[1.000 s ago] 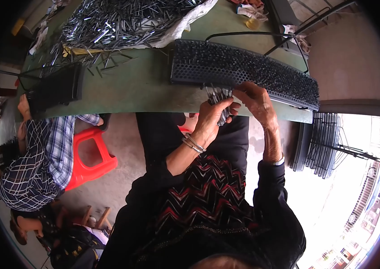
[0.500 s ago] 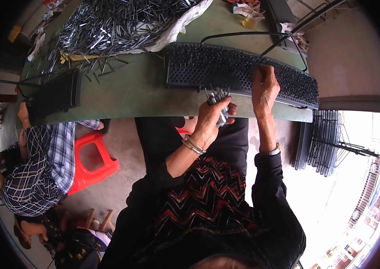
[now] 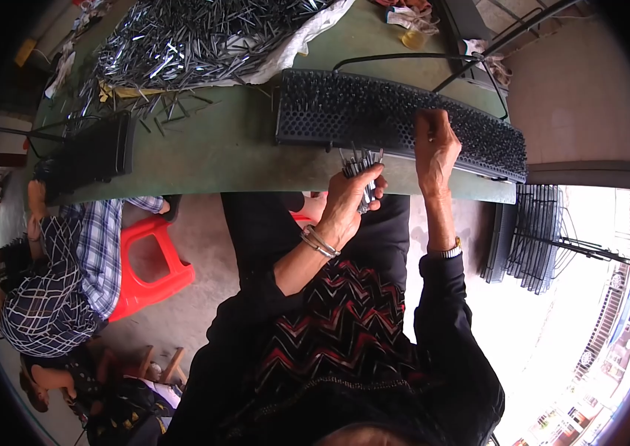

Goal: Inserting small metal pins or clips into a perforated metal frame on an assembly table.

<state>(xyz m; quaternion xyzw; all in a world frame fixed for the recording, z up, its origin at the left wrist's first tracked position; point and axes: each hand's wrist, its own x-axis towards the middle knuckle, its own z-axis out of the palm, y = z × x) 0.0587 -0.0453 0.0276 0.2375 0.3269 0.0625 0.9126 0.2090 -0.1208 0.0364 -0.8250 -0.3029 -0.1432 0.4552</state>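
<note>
A bundle of thin metal rods [image 3: 367, 172] is gripped in my left hand [image 3: 346, 202], just in front of the table's near edge. My right hand [image 3: 437, 152] is over the front part of a long black perforated rack [image 3: 311, 128], its fingers pinched together. Whatever sits between those fingertips is too small to make out. Dark rod ends stand in most of the rack's holes, while a strip of holes at the front left shows bare. A black wire handle [image 3: 404, 56] arches over the rack.
A large heap of loose rods [image 3: 181, 44] lies on white sacking on the green table [image 3: 240, 160], with some scattered beside it. A second black rack [image 3: 92, 152] is at left, near another person [image 3: 47, 297]. Stacked racks [image 3: 534, 238] stand at right; a red stool [image 3: 155, 260] at left.
My right hand has shifted very slightly left over the rack and stays pinched. The left hand still grips the rods in nearly the same place.
</note>
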